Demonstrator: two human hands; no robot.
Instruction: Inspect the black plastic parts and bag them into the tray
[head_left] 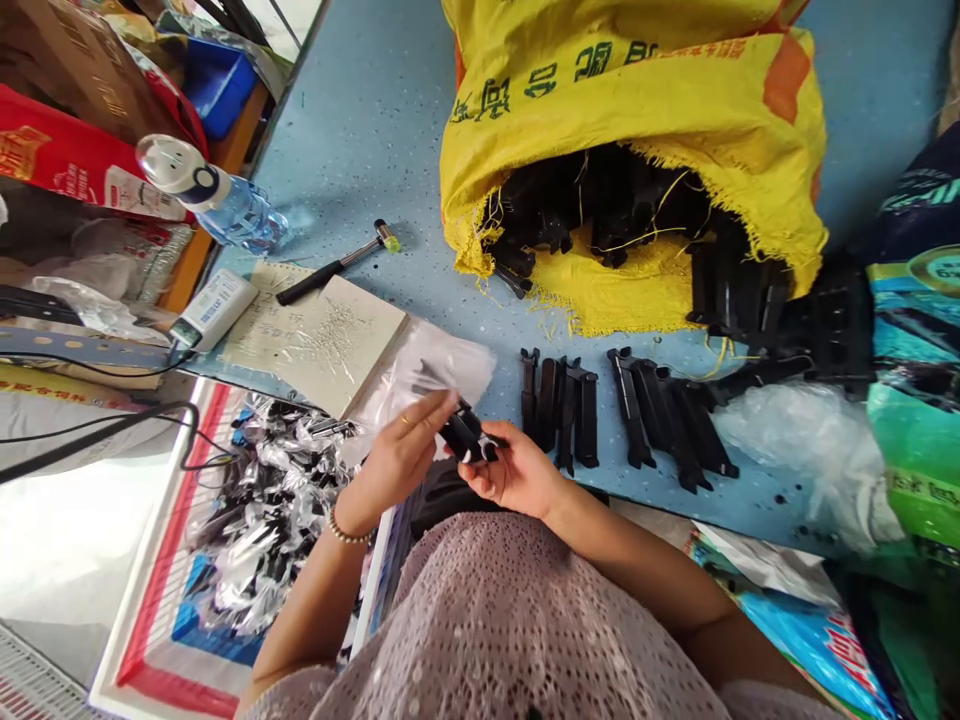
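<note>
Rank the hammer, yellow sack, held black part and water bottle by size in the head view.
Yellow sack
Water bottle
Unsure: hammer versus held black part, which is partly covered; hammer looks longer but thinner.

On the yellow sack (540,125) I make out a green "B" after Chinese characters; on the pale sack (56,440) at my left, 配合饲料. Handwriting on the paper (251,325) is illegible to me.

Sack (630,120) on table (352,130), behind parts (548,400); hammer (330,272) left, handle on paper (259,325); crate (154,570) front-left, apparently lower.
</note>
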